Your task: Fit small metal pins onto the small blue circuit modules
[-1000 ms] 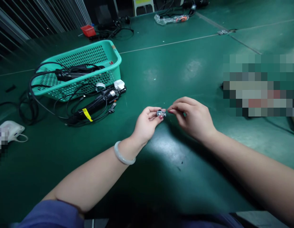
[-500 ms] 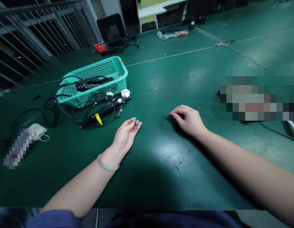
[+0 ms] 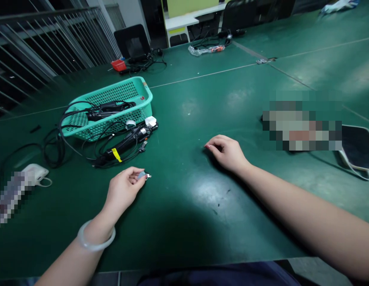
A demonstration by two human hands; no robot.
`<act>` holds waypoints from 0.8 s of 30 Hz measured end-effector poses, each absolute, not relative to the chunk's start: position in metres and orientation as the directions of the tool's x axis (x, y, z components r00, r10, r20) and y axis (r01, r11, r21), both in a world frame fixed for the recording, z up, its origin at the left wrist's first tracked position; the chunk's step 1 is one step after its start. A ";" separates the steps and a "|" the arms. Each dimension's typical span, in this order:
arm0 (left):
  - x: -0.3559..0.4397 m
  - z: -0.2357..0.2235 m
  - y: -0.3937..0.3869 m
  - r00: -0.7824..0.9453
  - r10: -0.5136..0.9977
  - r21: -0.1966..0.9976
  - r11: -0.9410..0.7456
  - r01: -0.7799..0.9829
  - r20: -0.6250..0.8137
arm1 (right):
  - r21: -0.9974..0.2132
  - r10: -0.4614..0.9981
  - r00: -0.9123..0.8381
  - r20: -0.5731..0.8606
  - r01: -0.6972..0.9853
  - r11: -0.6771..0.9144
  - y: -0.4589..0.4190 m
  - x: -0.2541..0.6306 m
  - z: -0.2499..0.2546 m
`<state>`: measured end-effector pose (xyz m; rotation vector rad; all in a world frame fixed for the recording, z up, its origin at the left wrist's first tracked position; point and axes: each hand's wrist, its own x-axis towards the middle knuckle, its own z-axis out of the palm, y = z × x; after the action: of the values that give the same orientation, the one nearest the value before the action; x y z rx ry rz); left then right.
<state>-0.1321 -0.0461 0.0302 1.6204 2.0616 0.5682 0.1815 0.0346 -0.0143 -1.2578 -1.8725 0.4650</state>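
My left hand (image 3: 122, 187) is above the green table (image 3: 175, 222), thumb and fingers closed on a small grey-blue piece with a shiny metal end (image 3: 142, 175); its exact kind is too small to tell. A pale bangle (image 3: 96, 242) circles that wrist. To the right, my right hand (image 3: 228, 153) rests on the tabletop with thumb and forefinger pinched together. Whether anything is between those fingertips cannot be made out. Beyond my left hand lies a black handheld device with a yellow tag (image 3: 127, 141), its cables loose around it.
A turquoise plastic basket (image 3: 147, 95) with black corded devices stands at the left, cables spilling over its side. At far left is a white gadget with a loop (image 3: 38, 174). A blurred-out item (image 3: 300, 127) and a phone-like slab (image 3: 358, 147) lie at the right.
My left hand has moved left and nearer to me, turning from palm-up to knuckles-up with the grey piece still in it. My right hand keeps its pose; the view has shifted slightly.
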 end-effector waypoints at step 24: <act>0.012 -0.002 0.013 0.130 0.990 0.946 -0.097 0.308 0.059 | -0.693 0.880 -0.345 0.326 0.546 0.471 0.028 0.178 -0.013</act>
<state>0.0123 0.0134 -0.0021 1.5551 1.3070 1.0080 0.1778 0.0279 -0.0132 -1.1789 -2.0337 0.6231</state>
